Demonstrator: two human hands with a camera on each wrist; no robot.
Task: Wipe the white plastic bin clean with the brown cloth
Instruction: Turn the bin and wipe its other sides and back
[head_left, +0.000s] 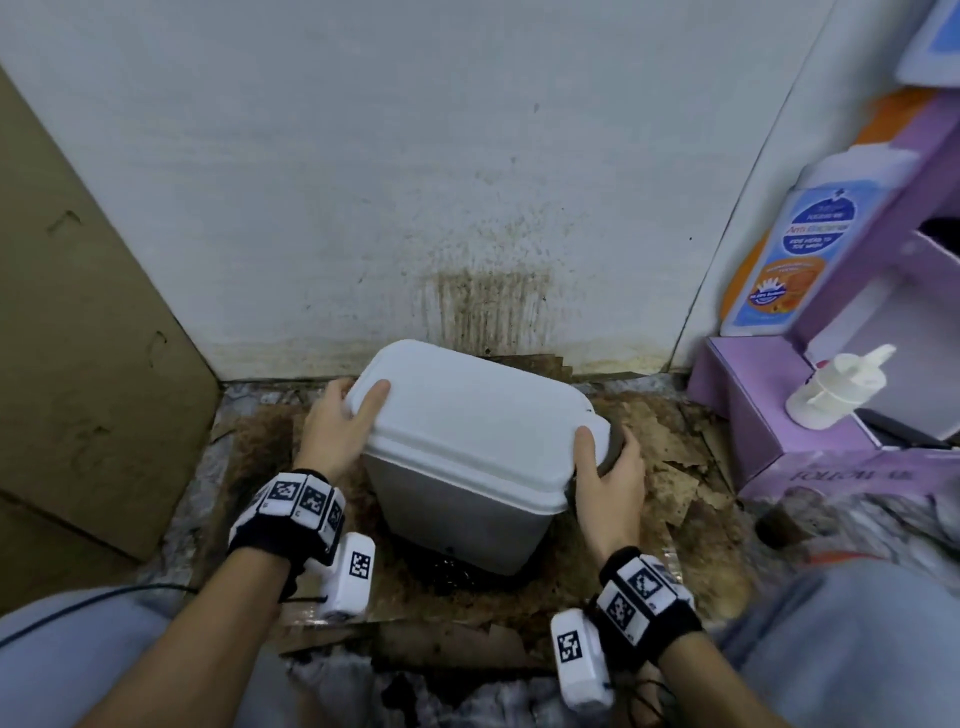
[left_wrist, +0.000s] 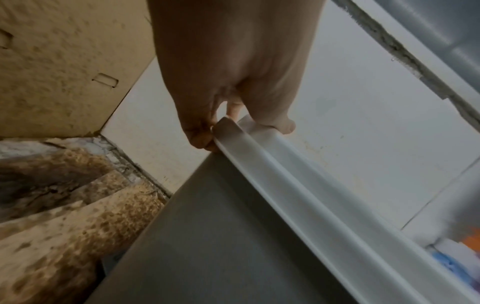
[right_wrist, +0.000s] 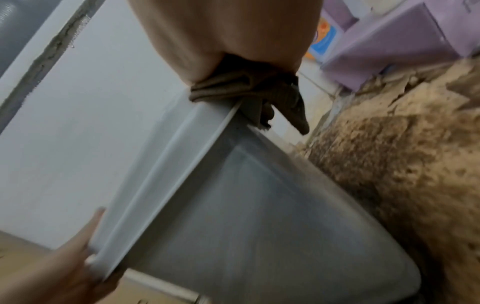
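Note:
The white plastic bin (head_left: 467, 431) stands tilted on the floor by the wall, its lid on. My left hand (head_left: 343, 421) grips the lid's left end, thumb on top and fingers curled under the rim (left_wrist: 285, 174). My right hand (head_left: 610, 473) holds the bin's right end, thumb on the lid. The bunched brown cloth (head_left: 615, 441) is pinched between its fingers and the rim. In the right wrist view the cloth (right_wrist: 246, 88) hangs over the bin's corner (right_wrist: 233, 205), with my left hand (right_wrist: 64, 257) at the far end.
Stained, torn cardboard (head_left: 675, 519) covers the floor under the bin. A brown stain runs down the wall (head_left: 493, 301) behind it. A cardboard panel (head_left: 78, 338) leans at the left. At the right are a purple box (head_left: 769, 441), a labelled bottle (head_left: 800, 249) and a white pump bottle (head_left: 831, 389).

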